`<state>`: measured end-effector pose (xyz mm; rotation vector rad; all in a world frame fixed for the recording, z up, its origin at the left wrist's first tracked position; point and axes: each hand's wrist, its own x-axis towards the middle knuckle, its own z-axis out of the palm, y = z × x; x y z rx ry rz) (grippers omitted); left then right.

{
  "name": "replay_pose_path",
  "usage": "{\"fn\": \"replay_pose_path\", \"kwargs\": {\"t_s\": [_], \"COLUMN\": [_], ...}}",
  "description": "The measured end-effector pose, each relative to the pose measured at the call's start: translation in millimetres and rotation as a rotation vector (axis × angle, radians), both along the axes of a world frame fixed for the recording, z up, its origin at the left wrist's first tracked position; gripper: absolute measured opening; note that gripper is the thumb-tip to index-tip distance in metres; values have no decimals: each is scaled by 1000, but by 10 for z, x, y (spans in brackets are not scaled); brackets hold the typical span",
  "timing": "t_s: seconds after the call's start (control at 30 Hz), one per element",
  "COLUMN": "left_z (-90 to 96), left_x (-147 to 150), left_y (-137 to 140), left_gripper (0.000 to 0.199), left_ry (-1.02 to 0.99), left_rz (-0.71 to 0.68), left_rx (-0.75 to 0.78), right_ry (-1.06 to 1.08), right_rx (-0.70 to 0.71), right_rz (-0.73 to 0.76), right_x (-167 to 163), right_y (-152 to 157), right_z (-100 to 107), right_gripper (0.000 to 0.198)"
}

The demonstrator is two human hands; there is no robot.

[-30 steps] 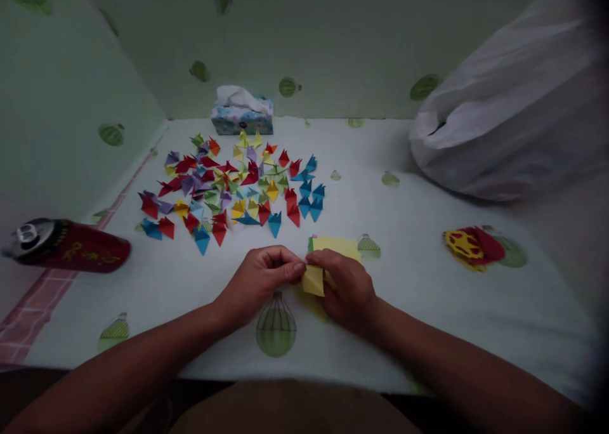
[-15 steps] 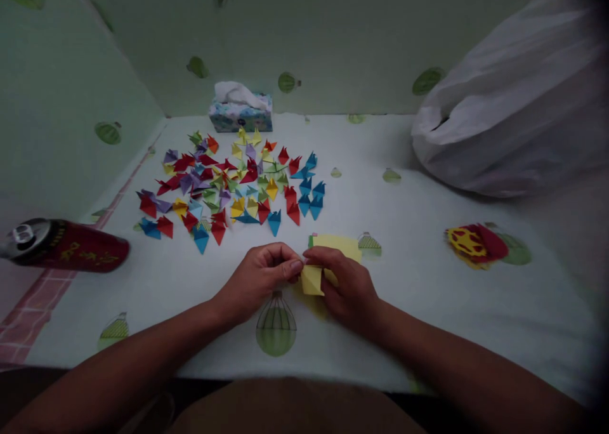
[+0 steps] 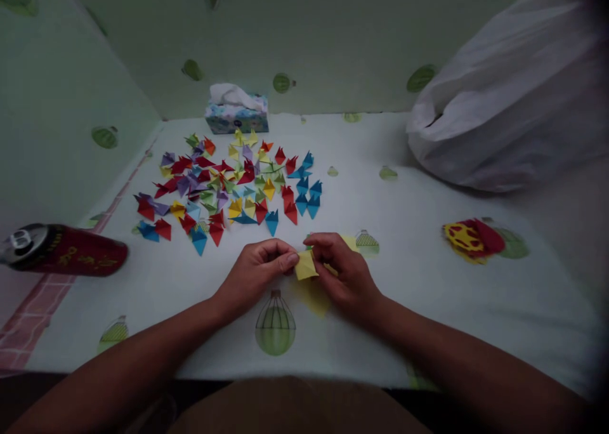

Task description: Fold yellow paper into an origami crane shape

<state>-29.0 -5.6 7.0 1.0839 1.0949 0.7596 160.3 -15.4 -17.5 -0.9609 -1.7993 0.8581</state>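
Observation:
My left hand and my right hand meet at the near middle of the table, both pinching a small folded yellow paper lifted a little off the surface. A flat yellow sheet lies under it, and a small stack of yellow paper shows just behind my right hand. Beyond my hands spreads a pile of several folded paper pieces in red, blue, yellow, purple and green.
A red can lies on its side at the left edge. A tissue box stands at the back against the wall. A large white plastic bag fills the back right. A red and yellow object lies to the right.
Both hands have lifted the folded yellow paper slightly and turned it. The flat sheet beneath is now more exposed. The view has shifted a little.

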Motion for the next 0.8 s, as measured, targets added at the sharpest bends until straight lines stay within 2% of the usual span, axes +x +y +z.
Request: {"fn": "replay_pose_path", "kwargs": {"t_s": [0.07,0.27,0.5,0.57,0.67,0.8], "left_z": [-6,-44,-77,-86,-95,-100], "left_x": [-2,-10,22,32,39,50], "left_y": [8,30,30,19,-5,-35], "left_gripper": [21,19,18,17,17,16], "left_ry": [1,-7,-94,-108,-129,-160], "left_rz": [-9,53,90,133,187,161], "left_rx": [3,67,43,75,105,110], "right_ry": [33,250,422,429,377,307], "right_rx": [-32,-253,-312,-318,-319,-329], "right_rz": [24,46,-10,-28,-24,-13], "right_x": [4,3,18,16,4,-4], "right_y": [2,36,80,78,71,68], "right_z": [0,-13,53,71,62,34], "right_gripper": [32,22,12,8,13,11]}}
